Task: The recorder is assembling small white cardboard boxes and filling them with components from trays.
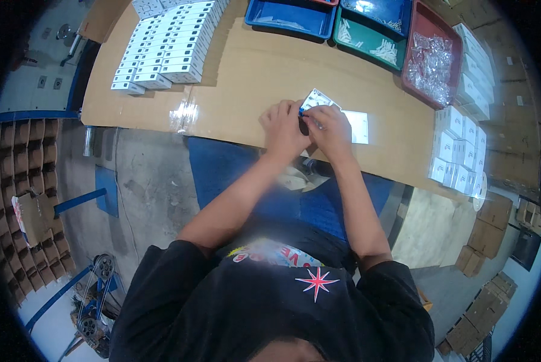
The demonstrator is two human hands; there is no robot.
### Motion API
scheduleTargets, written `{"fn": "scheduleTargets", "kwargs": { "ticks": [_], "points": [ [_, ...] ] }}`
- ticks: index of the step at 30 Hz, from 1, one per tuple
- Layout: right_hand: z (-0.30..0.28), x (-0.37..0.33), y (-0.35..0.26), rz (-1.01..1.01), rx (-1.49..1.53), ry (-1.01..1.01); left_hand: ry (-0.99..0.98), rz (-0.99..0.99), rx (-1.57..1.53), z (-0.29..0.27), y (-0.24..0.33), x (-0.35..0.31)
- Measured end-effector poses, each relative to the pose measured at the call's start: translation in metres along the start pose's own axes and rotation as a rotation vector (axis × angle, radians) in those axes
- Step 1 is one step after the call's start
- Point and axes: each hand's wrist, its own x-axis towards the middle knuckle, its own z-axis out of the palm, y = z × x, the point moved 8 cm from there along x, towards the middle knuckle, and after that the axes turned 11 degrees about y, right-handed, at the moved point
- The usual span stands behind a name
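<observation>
Near the front edge of the table, my left hand (285, 130) and my right hand (330, 130) meet with their fingers curled inward. Just beyond the fingertips a small white printed box (318, 98) shows in part, its near side covered by my hands. A bit of blue and something small and dark (304, 125) appear between the fingers; their kind is too small to tell. My right thumb and fingers are pinched together, and my left fingers bend toward the same spot. A flat white piece (359, 127) lies beside my right hand.
Stacked white boxes (180, 45) stand at the far left, with more white boxes (457, 145) at the right edge. Along the back are a blue tray (291, 27), a green tray (367, 51) with white small parts, and a red tray (412, 84) of clear plastic pieces.
</observation>
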Motion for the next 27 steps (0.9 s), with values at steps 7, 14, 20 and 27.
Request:
{"fn": "scheduleTargets", "kwargs": {
  "ticks": [7, 14, 20, 27],
  "points": [
    [-0.001, 0.006, 0.005, 0.000, -0.025, 0.037, -0.003, 0.055, -0.171, -0.010, 0.004, 0.004],
    [-0.010, 0.011, 0.002, 0.135, 0.084, 0.107, -0.119, 0.042, -0.179, -0.004, -0.004, 0.001],
    [0.005, 0.010, 0.008, 0.107, -0.022, -0.038, -0.154, 0.047, -0.181, -0.002, -0.007, 0.001],
    [0.006, 0.015, 0.014, 0.138, -0.038, -0.114, -0.124, 0.069, -0.217, -0.005, -0.007, 0.002]
  ]
}}
